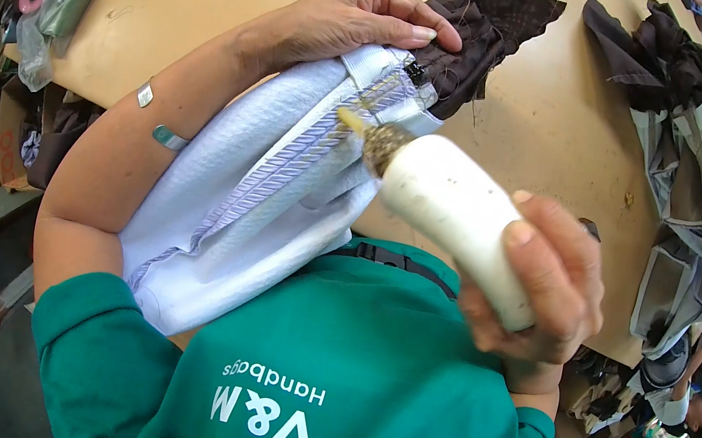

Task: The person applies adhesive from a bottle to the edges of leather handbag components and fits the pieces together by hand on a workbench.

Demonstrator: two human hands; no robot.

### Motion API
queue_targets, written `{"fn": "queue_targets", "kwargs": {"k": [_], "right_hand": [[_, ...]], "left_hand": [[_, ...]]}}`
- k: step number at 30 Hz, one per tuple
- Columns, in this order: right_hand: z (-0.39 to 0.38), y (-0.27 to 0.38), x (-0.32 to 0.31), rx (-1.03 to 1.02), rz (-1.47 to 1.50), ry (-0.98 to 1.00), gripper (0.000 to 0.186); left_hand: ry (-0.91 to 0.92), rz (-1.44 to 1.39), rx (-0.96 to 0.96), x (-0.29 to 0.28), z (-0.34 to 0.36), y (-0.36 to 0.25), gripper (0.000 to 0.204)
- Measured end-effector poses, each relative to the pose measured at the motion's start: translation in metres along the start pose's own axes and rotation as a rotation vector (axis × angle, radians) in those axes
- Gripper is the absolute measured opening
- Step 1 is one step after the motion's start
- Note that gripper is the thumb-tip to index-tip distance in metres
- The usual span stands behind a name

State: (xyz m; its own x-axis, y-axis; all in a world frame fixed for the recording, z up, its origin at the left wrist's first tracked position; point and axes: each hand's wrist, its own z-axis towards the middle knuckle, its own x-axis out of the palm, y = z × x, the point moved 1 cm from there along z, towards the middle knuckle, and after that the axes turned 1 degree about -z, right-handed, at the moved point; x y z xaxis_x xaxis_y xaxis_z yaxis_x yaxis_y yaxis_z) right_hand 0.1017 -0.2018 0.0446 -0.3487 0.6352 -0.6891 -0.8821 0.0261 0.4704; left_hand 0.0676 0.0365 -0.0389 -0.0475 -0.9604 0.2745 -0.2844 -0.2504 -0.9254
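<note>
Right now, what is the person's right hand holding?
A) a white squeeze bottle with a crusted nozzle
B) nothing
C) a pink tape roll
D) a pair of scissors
A: the right hand grips a white bottle, its crusted tip against the pale quilted fabric piece that the left hand steadies.

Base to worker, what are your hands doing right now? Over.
Left hand pressing white padded piece. Right hand gripping white glue bottle, nozzle at its seam. Nothing blocking.
</note>
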Motion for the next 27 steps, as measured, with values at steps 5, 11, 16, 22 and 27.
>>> {"fn": "queue_targets", "kwargs": {"k": [5, 11, 16, 22, 27], "right_hand": [[0.003, -0.013, -0.001, 0.019, -0.002, -0.049, 0.047], [-0.006, 0.007, 0.007, -0.047, 0.043, 0.049, 0.043], [-0.007, 0.004, 0.01, -0.085, -0.014, -0.001, 0.034], [-0.005, 0.002, 0.008, -0.086, -0.006, 0.018, 0.031], [-0.005, 0.007, 0.011, -0.112, -0.026, 0.051, 0.032]], "left_hand": [[0.001, -0.002, -0.011, -0.001, 0.0, 0.001, 0.025], [0.024, -0.07, 0.002, -0.001, 0.002, 0.004, 0.024], [0.033, -0.063, -0.001, -0.001, 0.003, 0.004, 0.024], [0.003, 0.0, -0.026, 0.0, 0.006, 0.004, 0.023], [0.018, -0.015, -0.029, -0.001, 0.005, 0.005, 0.023]]}}
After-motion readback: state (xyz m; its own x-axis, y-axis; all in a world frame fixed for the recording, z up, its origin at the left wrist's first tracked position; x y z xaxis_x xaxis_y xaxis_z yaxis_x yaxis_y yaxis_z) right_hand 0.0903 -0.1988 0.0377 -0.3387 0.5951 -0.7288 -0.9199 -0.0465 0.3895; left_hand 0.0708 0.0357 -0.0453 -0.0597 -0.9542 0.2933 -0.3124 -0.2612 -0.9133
